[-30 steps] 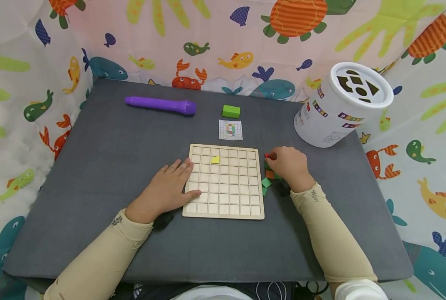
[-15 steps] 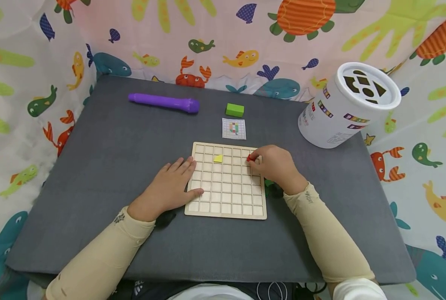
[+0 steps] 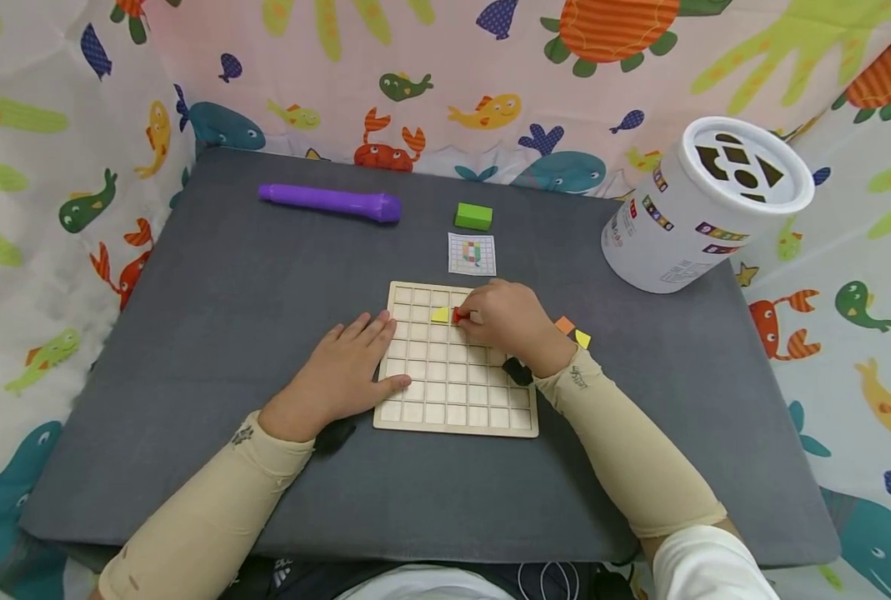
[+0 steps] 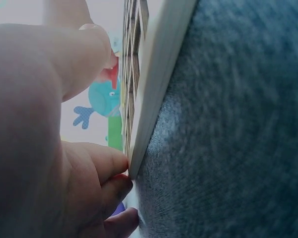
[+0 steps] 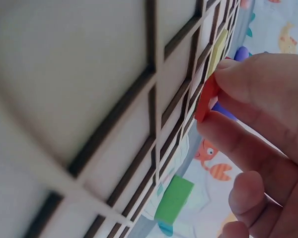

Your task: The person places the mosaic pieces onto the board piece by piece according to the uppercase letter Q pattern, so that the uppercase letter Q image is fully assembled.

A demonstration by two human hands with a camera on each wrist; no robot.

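Note:
A wooden grid board lies on the grey table. My left hand rests on its left edge with fingers spread and straight. Between thumb and fingertips, my right hand pinches a small red tile over an upper cell of the board. Just left of it, a yellow tile sits in a cell. Beyond the board lies a small pattern card with a coloured figure on a grid. An orange tile and another yellow piece show past my right wrist; others there may be hidden.
A green block stands behind the card. A purple microphone-shaped stick lies at the back left. At the back right is a white tub with shaped holes in its lid. A patterned cloth hangs around the table.
My right hand has taken the red tile from the loose pieces right of the board and carried it left, beside the yellow tile. My left hand stays on the board's edge.

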